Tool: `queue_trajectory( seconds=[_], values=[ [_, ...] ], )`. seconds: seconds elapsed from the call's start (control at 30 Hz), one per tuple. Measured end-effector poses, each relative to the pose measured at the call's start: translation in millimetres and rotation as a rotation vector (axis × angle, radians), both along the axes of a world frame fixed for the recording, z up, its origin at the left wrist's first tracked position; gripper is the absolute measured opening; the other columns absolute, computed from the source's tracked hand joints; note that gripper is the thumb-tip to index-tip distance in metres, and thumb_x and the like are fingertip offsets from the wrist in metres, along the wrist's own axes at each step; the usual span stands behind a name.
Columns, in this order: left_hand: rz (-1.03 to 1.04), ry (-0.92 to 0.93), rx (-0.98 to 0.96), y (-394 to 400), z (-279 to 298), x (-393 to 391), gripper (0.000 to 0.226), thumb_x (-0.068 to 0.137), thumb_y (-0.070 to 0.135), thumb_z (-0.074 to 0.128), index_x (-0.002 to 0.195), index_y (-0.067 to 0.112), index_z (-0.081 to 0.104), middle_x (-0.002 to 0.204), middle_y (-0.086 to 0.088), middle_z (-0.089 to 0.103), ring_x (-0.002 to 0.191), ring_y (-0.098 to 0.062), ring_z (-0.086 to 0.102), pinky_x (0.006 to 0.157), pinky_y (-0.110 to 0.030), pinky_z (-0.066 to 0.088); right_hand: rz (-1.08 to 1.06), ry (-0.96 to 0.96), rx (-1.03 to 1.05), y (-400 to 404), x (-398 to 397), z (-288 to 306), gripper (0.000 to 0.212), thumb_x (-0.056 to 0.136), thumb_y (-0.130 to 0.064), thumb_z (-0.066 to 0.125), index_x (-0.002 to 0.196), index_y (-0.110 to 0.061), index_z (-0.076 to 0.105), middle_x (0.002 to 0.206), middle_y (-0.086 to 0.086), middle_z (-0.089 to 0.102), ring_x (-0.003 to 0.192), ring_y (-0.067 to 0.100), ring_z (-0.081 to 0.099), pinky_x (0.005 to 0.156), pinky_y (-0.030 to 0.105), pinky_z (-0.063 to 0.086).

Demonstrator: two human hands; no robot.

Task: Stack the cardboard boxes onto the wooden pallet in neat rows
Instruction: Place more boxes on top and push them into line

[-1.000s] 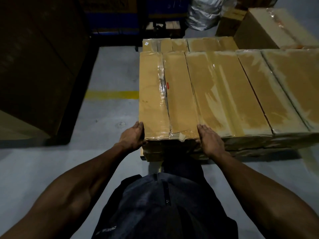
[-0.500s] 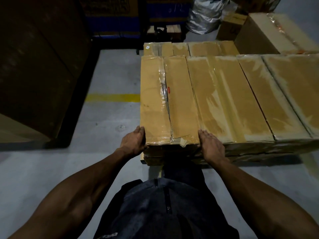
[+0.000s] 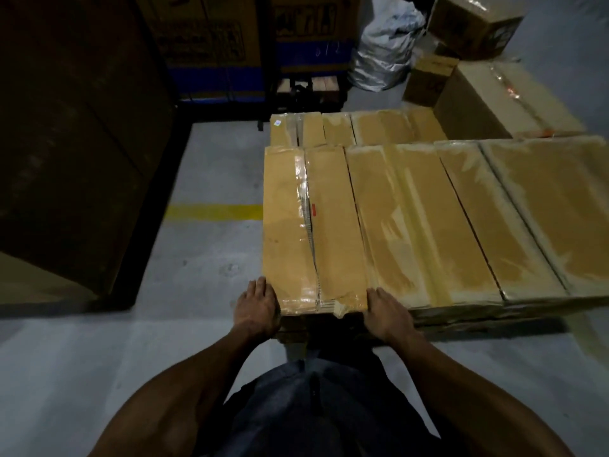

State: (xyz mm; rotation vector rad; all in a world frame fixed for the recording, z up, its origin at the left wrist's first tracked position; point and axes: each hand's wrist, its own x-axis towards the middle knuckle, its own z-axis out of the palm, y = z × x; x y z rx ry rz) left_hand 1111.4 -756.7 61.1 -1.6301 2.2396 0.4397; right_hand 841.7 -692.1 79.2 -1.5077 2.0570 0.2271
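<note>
The box (image 3: 313,232), long, flat and taped along a split top seam, lies at the left end of a row of like boxes, its long side against the next box (image 3: 418,225), with two more boxes (image 3: 494,222) to the right of that. The left hand (image 3: 257,311) cups the box's near left corner, fingers curled onto the edge, and the right hand (image 3: 389,315) lies spread on the near right corner where the two boxes meet; both press on the cardboard, but whether either truly grips it I cannot tell. Under the row a dark layer shows at the near edge, too dim to say whether it is pallet or more boxes. Behind lies a second row (image 3: 356,127), lower and farther off. The grey floor (image 3: 99,357) carries a yellow line (image 3: 214,211) left of the stack. A large brown carton (image 3: 501,100) and a silver bag (image 3: 382,61) sit beyond.
</note>
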Motion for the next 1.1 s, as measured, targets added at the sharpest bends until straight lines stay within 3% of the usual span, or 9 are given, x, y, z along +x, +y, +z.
queue_trajectory(
  seconds=[0.07,0.17,0.37,0.47,0.57,0.73,0.93,1.1],
  values=[
    [-0.017,0.026,-0.005,1,11,-6,0.062,0.096,0.043,0.045,0.146,0.008,0.034,0.156,-0.014,0.027,0.143,-0.032,0.025,0.115,-0.044,0.031,-0.021,-0.015,-0.004,2,3,12,0.036,0.096,-0.032,0.045,0.126,-0.011,0.052,0.130,0.012,0.057,0.120,0.030,0.053,0.095,0.037,0.043],
    [-0.033,0.041,0.022,6,25,-12,0.059,0.096,0.045,0.046,0.144,0.011,0.038,0.155,-0.012,0.031,0.145,-0.032,0.024,0.117,-0.045,0.027,-0.069,-0.038,-0.034,11,13,28,0.035,0.095,-0.040,0.046,0.114,-0.014,0.058,0.121,0.010,0.062,0.114,0.030,0.057,0.091,0.037,0.045],
    [-0.115,0.091,-0.013,27,41,-8,0.048,0.097,0.047,0.042,0.131,0.014,0.049,0.139,-0.009,0.049,0.131,-0.027,0.039,0.108,-0.043,0.036,-0.236,-0.101,-0.069,55,34,48,0.050,0.093,-0.052,0.051,0.128,-0.017,0.059,0.129,0.005,0.061,0.120,0.028,0.055,0.100,0.039,0.046],
    [-0.170,0.083,0.018,50,47,-8,0.054,0.097,0.047,0.044,0.139,0.012,0.045,0.148,-0.011,0.043,0.138,-0.030,0.034,0.112,-0.043,0.032,-0.309,-0.105,-0.103,92,46,52,0.052,0.095,-0.051,0.050,0.135,-0.018,0.055,0.138,0.004,0.057,0.128,0.027,0.051,0.105,0.039,0.043],
    [-0.230,0.098,0.042,76,54,-16,0.059,0.098,0.046,0.044,0.145,0.012,0.039,0.153,-0.012,0.038,0.143,-0.032,0.029,0.115,-0.042,0.027,-0.382,-0.096,-0.102,133,58,57,0.066,0.098,-0.054,0.048,0.152,-0.017,0.039,0.154,0.005,0.043,0.141,0.027,0.039,0.111,0.039,0.036],
    [-0.379,0.135,0.047,116,67,-52,0.061,0.099,0.046,0.043,0.148,0.011,0.036,0.159,-0.012,0.031,0.149,-0.031,0.022,0.119,-0.042,0.023,-0.501,-0.105,-0.150,206,58,66,0.067,0.098,-0.051,0.049,0.154,-0.017,0.033,0.157,0.005,0.039,0.143,0.027,0.036,0.114,0.038,0.032],
    [-0.542,0.156,0.034,171,76,-124,0.061,0.100,0.048,0.041,0.149,0.012,0.037,0.160,-0.010,0.031,0.150,-0.031,0.019,0.121,-0.044,0.021,-0.665,-0.093,-0.182,293,12,69,0.069,0.098,-0.053,0.048,0.155,-0.018,0.031,0.158,0.006,0.037,0.144,0.025,0.034,0.118,0.037,0.027],
    [-0.608,0.137,0.020,249,64,-213,0.059,0.098,0.049,0.043,0.143,0.011,0.043,0.153,-0.011,0.040,0.144,-0.030,0.030,0.117,-0.041,0.028,-0.744,-0.055,-0.199,380,-67,70,0.070,0.098,-0.054,0.047,0.156,-0.018,0.030,0.159,0.006,0.036,0.145,0.025,0.033,0.118,0.037,0.027]
  ],
)
